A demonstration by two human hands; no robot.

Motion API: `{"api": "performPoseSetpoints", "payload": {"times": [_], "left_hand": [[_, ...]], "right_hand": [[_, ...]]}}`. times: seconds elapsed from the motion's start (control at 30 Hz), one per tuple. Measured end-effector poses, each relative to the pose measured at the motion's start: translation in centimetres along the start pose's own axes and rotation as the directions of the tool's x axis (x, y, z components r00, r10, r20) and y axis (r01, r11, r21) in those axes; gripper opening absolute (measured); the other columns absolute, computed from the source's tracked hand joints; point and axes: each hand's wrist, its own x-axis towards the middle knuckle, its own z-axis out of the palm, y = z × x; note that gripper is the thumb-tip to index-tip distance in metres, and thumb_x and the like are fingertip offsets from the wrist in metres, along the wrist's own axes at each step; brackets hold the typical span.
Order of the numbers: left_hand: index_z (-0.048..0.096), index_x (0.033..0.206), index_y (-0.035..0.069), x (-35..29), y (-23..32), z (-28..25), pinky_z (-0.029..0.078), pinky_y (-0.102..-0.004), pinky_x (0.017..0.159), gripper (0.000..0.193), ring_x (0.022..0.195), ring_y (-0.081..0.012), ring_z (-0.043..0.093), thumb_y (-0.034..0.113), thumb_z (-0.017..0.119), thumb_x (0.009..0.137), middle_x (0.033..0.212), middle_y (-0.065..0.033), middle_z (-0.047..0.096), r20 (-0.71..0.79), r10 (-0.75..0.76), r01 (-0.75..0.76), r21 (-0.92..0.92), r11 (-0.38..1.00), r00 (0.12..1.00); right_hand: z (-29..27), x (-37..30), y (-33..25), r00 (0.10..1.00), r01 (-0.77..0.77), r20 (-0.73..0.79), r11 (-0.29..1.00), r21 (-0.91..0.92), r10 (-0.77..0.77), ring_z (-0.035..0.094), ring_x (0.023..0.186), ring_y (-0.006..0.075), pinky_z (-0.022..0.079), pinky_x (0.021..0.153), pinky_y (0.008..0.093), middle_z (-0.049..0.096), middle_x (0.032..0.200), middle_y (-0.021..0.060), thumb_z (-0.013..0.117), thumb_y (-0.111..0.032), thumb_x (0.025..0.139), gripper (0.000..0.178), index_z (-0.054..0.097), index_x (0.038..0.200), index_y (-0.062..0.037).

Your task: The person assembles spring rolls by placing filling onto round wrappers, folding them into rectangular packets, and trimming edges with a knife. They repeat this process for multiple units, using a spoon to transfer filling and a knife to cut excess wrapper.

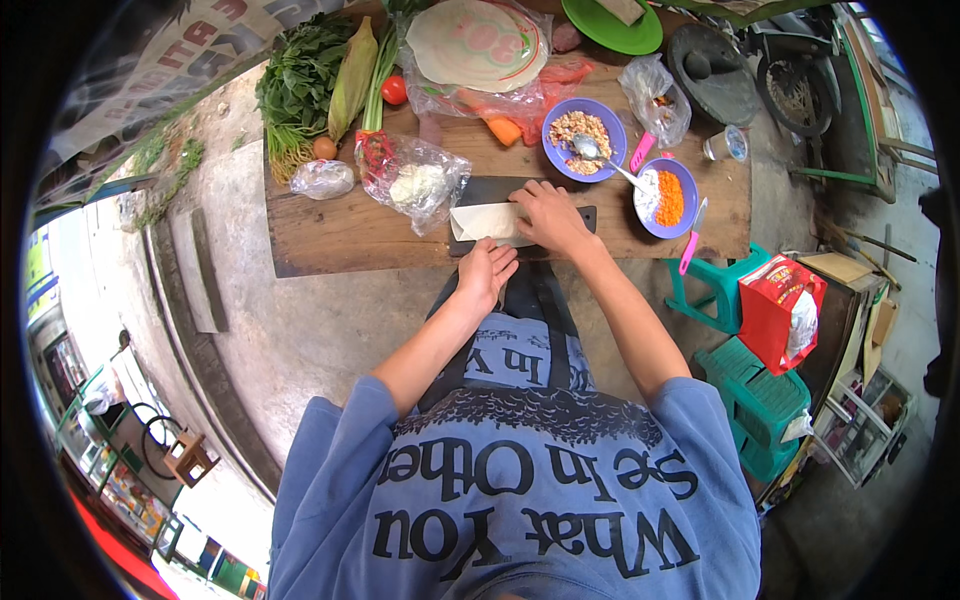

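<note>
A pale folded wrapper sheet lies on a dark cutting board at the table's near edge. Its left end tapers to a folded point. My right hand reaches over the wrapper's right part, fingers bent down onto it, covering that end. Along the near edge, my left hand touches the wrapper with its fingertips, its fingers loosely bent and apart. Any filling inside the wrapper is hidden. Beyond the board stands a purple bowl of chopped filling with a spoon in it.
Right of the board, a second purple bowl holds white and orange food beside a pink-handled knife. Bagged round wrappers, leafy greens, corn and a tomato lie farther back. A stone mortar stands back right.
</note>
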Motion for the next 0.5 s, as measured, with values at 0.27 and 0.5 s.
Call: {"api": "performPoseSetpoints", "payload": {"times": [0.27, 0.5], "left_hand": [[0.033, 0.159, -0.007, 0.5, -0.1, 0.4, 0.050, -0.0484, 0.117, 0.059, 0.142, -0.0360, 0.056, 0.032, 0.044, 0.115, 0.154, -0.0267, 0.051, -0.055, -0.003, -0.001, -0.083, 0.997, 0.998], [0.031, 0.161, -0.006, 0.7, 0.2, 0.7, 0.047, -0.0489, 0.119, 0.062, 0.145, -0.0355, 0.053, 0.033, 0.045, 0.115, 0.157, -0.0252, 0.049, -0.057, 0.004, -0.010, -0.103, 0.995, 0.998]], "right_hand": [[0.0, 0.5, 0.4, 0.997, -0.063, 0.037, 0.997, 0.051, 0.061, 0.064, 0.118, 0.0355, 0.052, 0.096, 0.0519, 0.068, 0.121, 0.0131, 0.075, -0.022, 0.085, 0.041, 0.072, 0.123, -0.0084], [-0.2, 1.5, 0.7, 0.980, -0.115, 0.172, 0.990, 0.078, 0.101, 0.066, 0.119, 0.0377, 0.054, 0.098, 0.0515, 0.070, 0.123, 0.0154, 0.076, -0.025, 0.084, 0.040, 0.073, 0.120, -0.0075]]}}
